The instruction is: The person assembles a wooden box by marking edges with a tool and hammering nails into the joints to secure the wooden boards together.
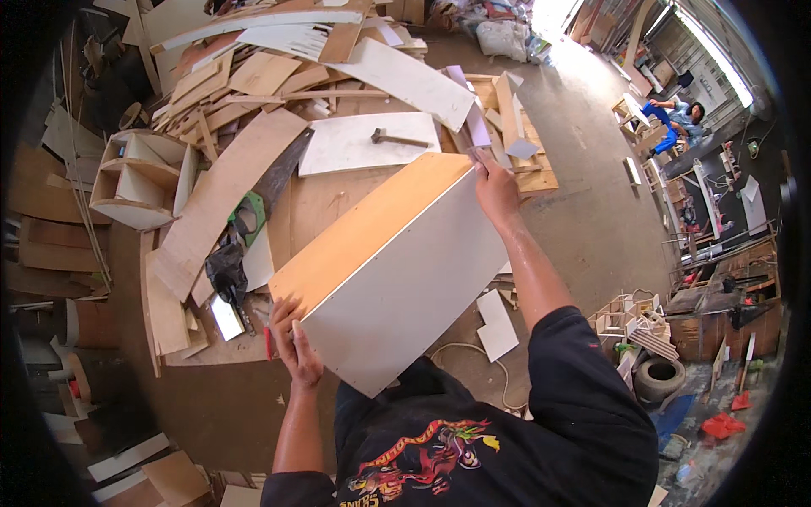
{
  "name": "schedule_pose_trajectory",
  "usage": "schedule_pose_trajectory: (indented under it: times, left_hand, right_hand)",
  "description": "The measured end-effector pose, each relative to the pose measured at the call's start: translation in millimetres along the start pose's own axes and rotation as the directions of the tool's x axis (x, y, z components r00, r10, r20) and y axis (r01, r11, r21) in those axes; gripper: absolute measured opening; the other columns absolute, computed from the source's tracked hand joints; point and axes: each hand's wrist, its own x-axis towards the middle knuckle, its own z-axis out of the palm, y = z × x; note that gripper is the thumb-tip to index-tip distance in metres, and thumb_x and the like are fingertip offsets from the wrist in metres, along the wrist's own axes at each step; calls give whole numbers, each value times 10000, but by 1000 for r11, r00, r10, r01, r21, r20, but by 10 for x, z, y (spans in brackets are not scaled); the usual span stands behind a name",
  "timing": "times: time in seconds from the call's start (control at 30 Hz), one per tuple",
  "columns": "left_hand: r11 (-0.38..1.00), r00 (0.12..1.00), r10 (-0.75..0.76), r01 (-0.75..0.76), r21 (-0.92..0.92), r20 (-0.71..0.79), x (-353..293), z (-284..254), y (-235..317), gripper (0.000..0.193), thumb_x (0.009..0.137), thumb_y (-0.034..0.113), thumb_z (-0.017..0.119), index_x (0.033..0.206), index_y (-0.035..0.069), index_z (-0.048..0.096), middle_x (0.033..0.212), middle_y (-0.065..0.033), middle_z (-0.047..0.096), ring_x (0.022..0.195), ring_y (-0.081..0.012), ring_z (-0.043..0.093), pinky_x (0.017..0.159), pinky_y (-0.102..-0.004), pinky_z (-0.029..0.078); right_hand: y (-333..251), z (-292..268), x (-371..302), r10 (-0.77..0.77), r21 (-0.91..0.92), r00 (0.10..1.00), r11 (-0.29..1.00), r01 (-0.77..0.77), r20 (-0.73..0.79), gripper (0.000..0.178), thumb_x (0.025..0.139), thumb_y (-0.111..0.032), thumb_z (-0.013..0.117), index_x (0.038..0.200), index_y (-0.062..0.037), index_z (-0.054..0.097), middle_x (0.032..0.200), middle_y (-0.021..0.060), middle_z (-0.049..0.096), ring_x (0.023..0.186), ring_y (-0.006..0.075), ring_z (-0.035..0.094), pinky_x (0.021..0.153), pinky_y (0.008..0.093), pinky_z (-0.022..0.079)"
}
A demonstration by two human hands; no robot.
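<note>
Between my hands a box-shaped wooden piece [405, 279] is held at a slant in front of my body. Its broad face is white, and the long side facing the table is orange-brown wood. My left hand [296, 345] is closed on its lower left corner, with the fingers partly blurred. At the upper right corner my right hand [496, 186] grips the edge. Beyond the box a hammer [399, 138] lies on a white board [359, 156] on the worktable [317, 211]. A green-handled tool [247, 217] rests near a black plastic bag [226, 269].
Wood offcuts [253, 80] are piled across the table's far side. A small curved shelf unit [142, 179] stands at the left. On the floor to the right are a tyre [659, 378] and a red cloth [723, 425]. Another person [676, 122] sits farther right.
</note>
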Motion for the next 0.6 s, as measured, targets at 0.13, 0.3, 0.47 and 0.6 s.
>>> schedule_pose_trajectory:
  times: [0.13,0.3,0.47,0.6]
  left_hand:
    - [992,988,102,-110,68,118,1,-143,-116,324,1088,142,389,1259,-23,609,1388,-195,576,1440,-360,404,1219,-515,248]
    - [970,958,126,-173,169,259,162,-271,-45,406,949,260,609,1269,11,618,1380,-182,604,1385,-381,470,1213,-552,195]
    - [972,920,153,-206,112,361,260,-376,-161,612,807,361,785,1306,60,597,1399,-155,594,1413,-377,453,1220,-586,138]
    - [965,859,193,-255,70,474,361,-456,-245,780,782,447,820,1389,51,532,1453,-165,538,1437,-374,422,1221,-602,117]
  right_hand:
    - [-614,85,-656,24,93,982,995,-42,185,339,1016,-180,581,1345,-196,662,1122,129,750,1000,367,723,855,497,571]
    - [-662,81,-707,-37,100,986,995,21,161,352,1036,-186,556,1376,-227,635,1082,137,759,915,354,742,769,494,588]
    - [-1322,149,-1267,-88,139,975,988,60,205,363,1035,-194,569,1389,-238,640,1166,103,750,950,329,743,809,448,604]
    - [-1891,153,-1780,-230,146,927,970,194,295,376,1031,-191,568,1398,-236,639,1272,84,721,1034,313,730,872,428,599]
